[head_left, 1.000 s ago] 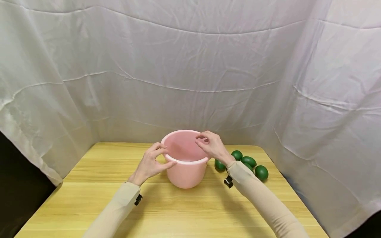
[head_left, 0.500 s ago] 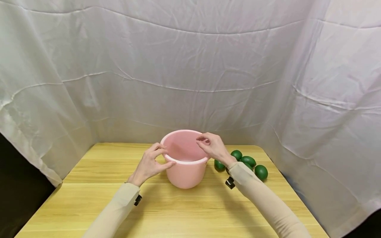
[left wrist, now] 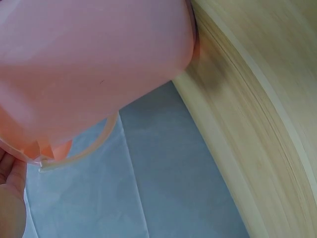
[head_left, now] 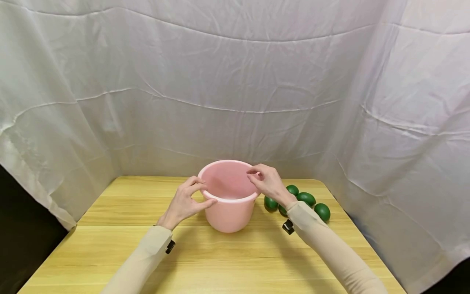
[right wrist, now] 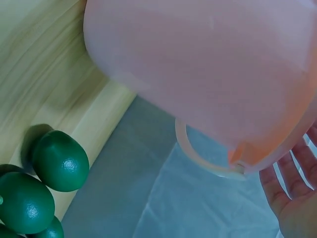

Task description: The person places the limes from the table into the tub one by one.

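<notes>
A pink plastic bucket [head_left: 228, 216] stands upright on the wooden table, its mouth facing up. My left hand [head_left: 183, 204] holds the bucket's left rim, its fingers bent over the edge and the thumb at the front. Across the mouth, my right hand [head_left: 271, 183] is at the right rim with loosely bent fingers and a gap between thumb and fingertips. In the right wrist view, the fingers of the right hand [right wrist: 297, 203] spread beside the rim. The bucket's pale curved handle [right wrist: 198, 158] hangs on the far side.
Several smooth dark-green, egg-shaped fruits [head_left: 306, 199] lie right of the bucket, some partly behind the right forearm. The light wooden table [head_left: 235, 261] ends at a white curtain [head_left: 235, 81] at the back and sides.
My right hand has shifted slightly to the right along the rim, showing more of the green fruits. The left hand and the bucket have stayed in place.
</notes>
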A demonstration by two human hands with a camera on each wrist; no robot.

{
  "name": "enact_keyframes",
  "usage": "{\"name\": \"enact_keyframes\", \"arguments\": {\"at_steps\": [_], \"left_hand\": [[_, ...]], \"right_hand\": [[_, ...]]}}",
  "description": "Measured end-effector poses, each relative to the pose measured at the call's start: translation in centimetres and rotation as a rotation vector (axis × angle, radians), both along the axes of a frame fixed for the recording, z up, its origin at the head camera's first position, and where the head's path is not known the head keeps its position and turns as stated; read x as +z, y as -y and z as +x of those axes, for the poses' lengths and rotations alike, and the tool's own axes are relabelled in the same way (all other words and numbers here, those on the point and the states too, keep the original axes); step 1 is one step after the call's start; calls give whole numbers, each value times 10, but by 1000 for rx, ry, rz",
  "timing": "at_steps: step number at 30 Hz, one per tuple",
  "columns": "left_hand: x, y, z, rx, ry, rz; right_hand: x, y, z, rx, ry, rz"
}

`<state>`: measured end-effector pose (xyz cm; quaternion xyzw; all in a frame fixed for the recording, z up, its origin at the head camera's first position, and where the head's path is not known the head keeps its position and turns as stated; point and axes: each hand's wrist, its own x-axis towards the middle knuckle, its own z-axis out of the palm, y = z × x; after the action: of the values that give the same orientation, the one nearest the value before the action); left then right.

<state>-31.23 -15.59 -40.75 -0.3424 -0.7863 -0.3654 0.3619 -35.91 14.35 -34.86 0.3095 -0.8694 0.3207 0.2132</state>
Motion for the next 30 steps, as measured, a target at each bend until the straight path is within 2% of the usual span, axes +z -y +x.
{"name": "enact_keyframes", "arguments": {"at_steps": [5,14,24,30], "left_hand": [[1,1,0,-4,13,3],[0,1,-1,6,17,-5],[1,0,-2,3,25,-11],[1,0,-1,3,42,-4]], "right_hand": [[-1,-3,0,0,-11,-4],[-12,-16,1,15,-89,-47],[-19,-32,-1,-1,-85,-88],[-25,-42,-3,-48,-66,-73]]}}
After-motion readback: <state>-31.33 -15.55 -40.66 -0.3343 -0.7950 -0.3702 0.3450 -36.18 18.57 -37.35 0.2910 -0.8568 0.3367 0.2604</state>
